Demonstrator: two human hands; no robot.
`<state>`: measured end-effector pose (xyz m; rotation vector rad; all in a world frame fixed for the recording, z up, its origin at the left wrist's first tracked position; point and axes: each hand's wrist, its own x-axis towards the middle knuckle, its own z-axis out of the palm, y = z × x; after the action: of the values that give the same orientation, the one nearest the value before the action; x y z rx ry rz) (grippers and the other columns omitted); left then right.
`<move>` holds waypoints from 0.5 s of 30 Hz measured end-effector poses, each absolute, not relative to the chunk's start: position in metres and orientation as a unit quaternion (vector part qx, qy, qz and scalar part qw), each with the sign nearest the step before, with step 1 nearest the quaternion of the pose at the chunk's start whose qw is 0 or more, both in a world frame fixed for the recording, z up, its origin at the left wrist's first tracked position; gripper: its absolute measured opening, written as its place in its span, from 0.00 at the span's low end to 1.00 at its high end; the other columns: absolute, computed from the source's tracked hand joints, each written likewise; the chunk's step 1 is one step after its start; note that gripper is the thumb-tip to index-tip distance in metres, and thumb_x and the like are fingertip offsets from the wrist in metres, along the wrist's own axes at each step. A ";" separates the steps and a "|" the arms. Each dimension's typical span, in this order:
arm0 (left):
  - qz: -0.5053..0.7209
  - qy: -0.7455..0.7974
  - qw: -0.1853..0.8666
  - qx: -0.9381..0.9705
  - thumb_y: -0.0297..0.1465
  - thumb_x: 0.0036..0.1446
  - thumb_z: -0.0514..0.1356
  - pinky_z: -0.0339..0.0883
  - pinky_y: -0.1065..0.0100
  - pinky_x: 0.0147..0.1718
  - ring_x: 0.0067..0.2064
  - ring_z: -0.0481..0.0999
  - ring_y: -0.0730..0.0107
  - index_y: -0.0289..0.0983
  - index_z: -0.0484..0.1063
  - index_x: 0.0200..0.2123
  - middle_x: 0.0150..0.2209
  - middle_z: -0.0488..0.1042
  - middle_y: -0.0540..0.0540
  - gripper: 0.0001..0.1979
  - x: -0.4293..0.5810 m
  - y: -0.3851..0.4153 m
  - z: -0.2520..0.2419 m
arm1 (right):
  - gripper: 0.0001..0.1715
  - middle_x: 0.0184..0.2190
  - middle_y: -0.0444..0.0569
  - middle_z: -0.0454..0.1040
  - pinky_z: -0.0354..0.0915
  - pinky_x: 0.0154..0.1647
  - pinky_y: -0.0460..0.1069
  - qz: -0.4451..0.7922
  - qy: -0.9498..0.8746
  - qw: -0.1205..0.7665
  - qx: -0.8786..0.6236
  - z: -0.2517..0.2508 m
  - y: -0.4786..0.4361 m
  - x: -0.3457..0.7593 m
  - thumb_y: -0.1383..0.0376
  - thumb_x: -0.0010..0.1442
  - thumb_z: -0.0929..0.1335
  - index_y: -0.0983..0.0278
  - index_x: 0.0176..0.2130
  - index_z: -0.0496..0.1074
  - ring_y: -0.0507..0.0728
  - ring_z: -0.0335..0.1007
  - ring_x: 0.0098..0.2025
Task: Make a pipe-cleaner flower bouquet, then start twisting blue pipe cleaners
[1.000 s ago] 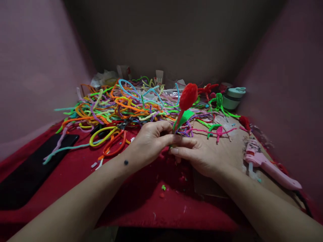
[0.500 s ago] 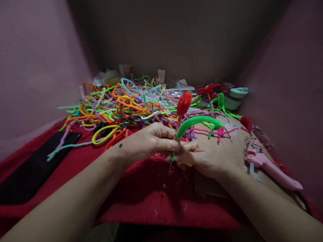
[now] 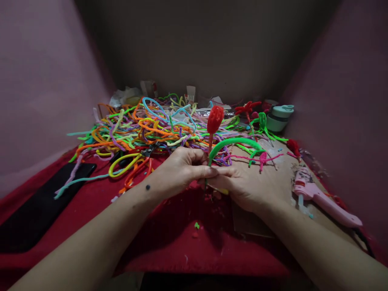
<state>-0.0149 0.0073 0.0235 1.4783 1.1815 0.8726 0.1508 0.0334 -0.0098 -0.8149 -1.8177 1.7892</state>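
"Green strip (image 3: 235, 140) logged upright by the stem (image 3: 210, 145) one second ago; now arched out toward 2 o'clock. Red flower (image 3: 216, 119) leaned toward 1; now nearly plumb."

"Grip state?"

"Narrow, both sides. Left hand (image 3: 185, 162) pinches the stem and the strip's base, thumb against finger. Right hand (image 3: 242, 188) meets it from 4 o'clock, fingers closed around the lower stem; exact contact hidden. Yellow bit (image 3: 223, 191) under those fingers, identity unclear."

"Flower's position?"

"At 12 o'clock over the meeting fingertips, held above the table (image 3: 169, 238). Pipe-cleaner heap (image 3: 157, 126) behind, toward 11."

"Likely faults?"

"Judgement only. One: strip swivels or slides at its base, cause a slackened left pinch. Two: its far end snags on the green loops (image 3: 253, 154) at 2 o'clock; they overlap in view, contact cannot be told. Three: stem kinks below the flower, cause a hard tug on the strip against thin wire."

"Glue gun (image 3: 329, 206)?"

"On cardboard (image 3: 257, 224), toward 4 o'clock, well apart from the fingers. A careless right forearm could knock it."
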 end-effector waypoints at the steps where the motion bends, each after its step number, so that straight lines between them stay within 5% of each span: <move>1: 0.356 0.486 0.504 0.619 0.31 0.47 0.61 0.53 0.75 0.23 0.22 0.59 0.80 0.33 0.64 0.18 0.18 0.62 0.55 0.11 -0.016 0.007 0.024 | 0.09 0.20 0.41 0.62 0.51 0.22 0.44 0.656 -0.659 0.221 -0.293 -0.010 0.034 0.151 0.63 0.53 0.66 0.65 0.29 0.75 0.47 0.52 0.21; 9: 0.318 0.426 0.583 0.614 0.34 0.48 0.61 0.53 0.74 0.21 0.22 0.60 0.79 0.33 0.67 0.20 0.19 0.63 0.54 0.11 -0.024 0.005 0.022 | 0.11 0.16 0.41 0.62 0.50 0.21 0.45 0.664 -0.680 0.149 -0.275 -0.007 0.037 0.158 0.62 0.52 0.67 0.67 0.24 0.74 0.47 0.54 0.20; 15: 0.325 0.416 0.599 0.602 0.33 0.48 0.62 0.51 0.74 0.19 0.19 0.59 0.80 0.32 0.67 0.18 0.16 0.63 0.52 0.13 -0.028 0.005 0.019 | 0.12 0.22 0.46 0.72 0.59 0.28 0.46 0.733 -0.611 0.189 -0.232 -0.021 0.032 0.153 0.59 0.48 0.70 0.68 0.25 0.77 0.50 0.63 0.24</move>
<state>-0.0282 0.0055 0.0188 1.3962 0.9652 0.7545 0.1530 0.0318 -0.0215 -0.6519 -1.7179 2.0613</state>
